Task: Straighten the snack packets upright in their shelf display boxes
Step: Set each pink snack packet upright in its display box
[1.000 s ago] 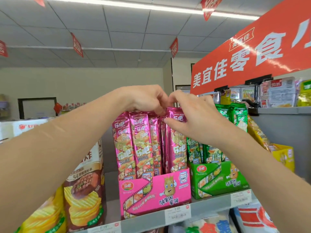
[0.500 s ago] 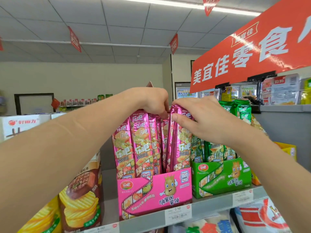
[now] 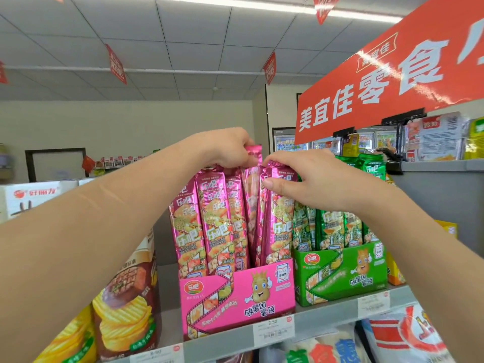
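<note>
One pink packet (image 3: pixel 254 153) has been drawn higher than half a second ago, and its top is pinched in the left hand (image 3: pixel 227 150) above its neighbours. The rightmost packets (image 3: pixel 277 218) are gripped at their tops by the right hand (image 3: pixel 301 179). All are kept inside the pink box (image 3: pixel 235 292) on the shelf (image 3: pixel 327 315). The raised one is probably meant to be reseated upright.

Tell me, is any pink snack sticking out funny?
Yes. One pink packet, pinched by the left hand, pokes above its neighbours in the pink box. The right hand pinches packets turned edge-on, not facing front.
</note>
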The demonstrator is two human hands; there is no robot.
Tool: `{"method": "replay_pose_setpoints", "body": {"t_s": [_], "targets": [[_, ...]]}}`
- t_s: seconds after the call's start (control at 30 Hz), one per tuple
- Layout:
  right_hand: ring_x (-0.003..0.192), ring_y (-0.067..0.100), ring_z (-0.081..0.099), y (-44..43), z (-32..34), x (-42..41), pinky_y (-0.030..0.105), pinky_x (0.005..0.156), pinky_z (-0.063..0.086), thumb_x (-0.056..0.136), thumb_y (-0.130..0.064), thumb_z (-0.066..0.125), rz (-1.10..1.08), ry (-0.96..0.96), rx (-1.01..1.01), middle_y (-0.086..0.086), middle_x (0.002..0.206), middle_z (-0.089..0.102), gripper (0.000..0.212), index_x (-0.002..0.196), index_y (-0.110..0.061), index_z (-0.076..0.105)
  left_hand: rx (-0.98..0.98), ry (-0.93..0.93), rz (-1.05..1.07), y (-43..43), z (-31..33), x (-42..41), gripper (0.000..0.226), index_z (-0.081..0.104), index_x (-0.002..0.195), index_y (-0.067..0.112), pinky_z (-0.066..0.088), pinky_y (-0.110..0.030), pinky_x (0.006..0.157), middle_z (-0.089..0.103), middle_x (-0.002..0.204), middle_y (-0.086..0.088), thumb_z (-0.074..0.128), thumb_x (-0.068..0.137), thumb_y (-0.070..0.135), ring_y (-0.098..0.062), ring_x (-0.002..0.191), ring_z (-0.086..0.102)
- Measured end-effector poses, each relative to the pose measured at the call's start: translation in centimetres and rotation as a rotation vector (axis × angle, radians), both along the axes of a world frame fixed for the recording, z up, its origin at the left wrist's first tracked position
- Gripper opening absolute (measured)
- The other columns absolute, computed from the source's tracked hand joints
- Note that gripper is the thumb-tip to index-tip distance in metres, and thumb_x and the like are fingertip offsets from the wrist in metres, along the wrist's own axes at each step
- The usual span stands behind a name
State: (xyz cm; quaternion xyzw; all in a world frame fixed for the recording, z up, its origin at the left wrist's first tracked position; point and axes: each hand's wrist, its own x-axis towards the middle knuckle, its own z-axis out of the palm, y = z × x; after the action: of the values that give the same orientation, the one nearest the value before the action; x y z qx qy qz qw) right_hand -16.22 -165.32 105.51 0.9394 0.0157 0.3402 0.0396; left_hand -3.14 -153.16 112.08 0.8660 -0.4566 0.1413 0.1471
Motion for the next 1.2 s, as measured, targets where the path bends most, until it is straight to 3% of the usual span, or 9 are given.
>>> {"method": "replay_pose_setpoints", "body": {"t_s": [0.07, 0.2, 0.33, 0.53, 0.63, 0.77, 0.93, 1.07, 1.2], "targets": [[0.084, 0.011, 0.043, 0.0, -0.2, 0.3, 0.042, 0.094, 0.032, 0.096, -0.056, 0.039, -0.019, -0.019, -0.010, -0.014, 0.080, 0.051, 0.040, 0.124, -0.029, 0.051, -0.181, -0.008, -0.026, 0.5, 0.5, -0.6, 0.024, 0.062, 0.104, 0.009, 0.055, -0.036, 0.064, 0.060, 0.073, -0.007, 0.052, 0.100, 0.030, -0.025, 0.063, 0.060], [0.104, 0.012, 0.046, 0.2, -1.2, 0.9, 0.037, 0.087, 0.022, 0.096, -0.054, 0.029, -0.003, -0.138, -0.004, -0.014, 0.093, 0.055, 0.040, 0.113, -0.028, 0.055, -0.641, -0.526, 0.080, 1.4, 0.9, -1.9, 0.031, 0.057, 0.092, 0.013, 0.042, -0.035, 0.067, 0.063, 0.086, -0.004, 0.043, 0.097, 0.041, -0.028, 0.079, 0.058], [0.093, 0.012, 0.048, 0.4, -1.8, 1.4, 0.037, 0.080, 0.021, 0.101, -0.046, 0.025, 0.038, -0.231, -0.005, -0.014, 0.077, 0.051, 0.032, 0.084, -0.029, 0.047, -1.081, -0.658, -0.024, 3.6, 0.7, -3.3, 0.025, 0.054, 0.098, 0.017, 0.030, -0.018, 0.061, 0.050, 0.086, 0.006, 0.042, 0.098, 0.039, -0.001, 0.066, 0.042], [0.127, 0.012, 0.041, 0.7, -2.4, 1.2, 0.040, 0.101, 0.023, 0.101, -0.045, 0.033, 0.083, -0.399, 0.061, -0.006, 0.130, 0.054, 0.040, 0.130, -0.025, 0.051, -1.446, -0.682, -0.229, 7.0, -2.0, -5.7, 0.027, 0.060, 0.112, 0.008, 0.047, -0.022, 0.066, 0.047, 0.079, 0.022, 0.042, 0.101, 0.025, 0.001, 0.071, 0.051], [0.131, 0.008, 0.039, 1.1, -3.1, 0.1, 0.038, 0.109, 0.030, 0.099, -0.045, 0.040, 0.270, -0.554, 0.231, -0.008, 0.137, 0.048, 0.047, 0.140, -0.024, 0.042, -1.590, -0.501, -0.323, 8.0, -3.8, -6.1, 0.022, 0.056, 0.111, 0.011, 0.057, -0.044, 0.067, 0.057, 0.085, 0.015, 0.042, 0.102, 0.025, -0.016, 0.082, 0.065], [0.129, 0.003, 0.045, 2.0, -4.1, -1.4, 0.029, 0.106, 0.040, 0.093, -0.051, 0.051, 0.485, -0.590, 0.542, -0.012, 0.144, 0.038, 0.065, 0.150, -0.034, 0.023, -1.671, -0.105, -0.426, 8.5, -6.0, -5.9, 0.020, 0.053, 0.106, 0.011, 0.060, -0.039, 0.061, 0.062, 0.091, -0.019, 0.043, 0.103, 0.028, -0.030, 0.073, 0.070], [0.084, 0.017, 0.072, 3.0, -6.2, -4.4, 0.028, 0.068, 0.058, 0.088, -0.022, 0.068, 0.664, -0.473, 0.849, -0.007, 0.104, 0.070, 0.032, 0.118, -0.033, 0.061, -1.604, 0.219, -0.455, 8.2, -8.3, -6.2, 0.023, 0.060, 0.087, 0.015, 0.049, -0.024, 0.048, 0.061, 0.068, -0.004, 0.051, 0.101, 0.031, -0.017, 0.052, 0.061], [0.060, 0.021, 0.070, 3.8, -10.1, -6.0, 0.024, 0.048, 0.053, 0.088, 0.001, 0.066, 0.639, -0.359, 1.013, -0.002, 0.089, 0.074, 0.028, 0.097, -0.025, 0.063, -1.471, 0.310, -0.423, 7.6, -9.9, -6.7, 0.030, 0.067, 0.084, 0.019, 0.041, -0.022, 0.047, 0.056, 0.063, 0.004, 0.050, 0.101, 0.037, -0.011, 0.058, 0.052], [0.041, 0.015, 0.052, 5.2, -14.0, -7.0, 0.019, 0.043, 0.044, 0.084, -0.033, 0.068, 0.618, -0.326, 1.084, 0.007, 0.057, 0.063, 0.036, 0.120, -0.036, 0.064, -1.300, 0.350, -0.400, 7.0, -11.8, -7.1, 0.056, 0.065, 0.098, -0.002, 0.045, -0.033, 0.068, 0.063, 0.078, -0.017, 0.039, 0.100, 0.047, -0.014, 0.071, 0.057]]}}
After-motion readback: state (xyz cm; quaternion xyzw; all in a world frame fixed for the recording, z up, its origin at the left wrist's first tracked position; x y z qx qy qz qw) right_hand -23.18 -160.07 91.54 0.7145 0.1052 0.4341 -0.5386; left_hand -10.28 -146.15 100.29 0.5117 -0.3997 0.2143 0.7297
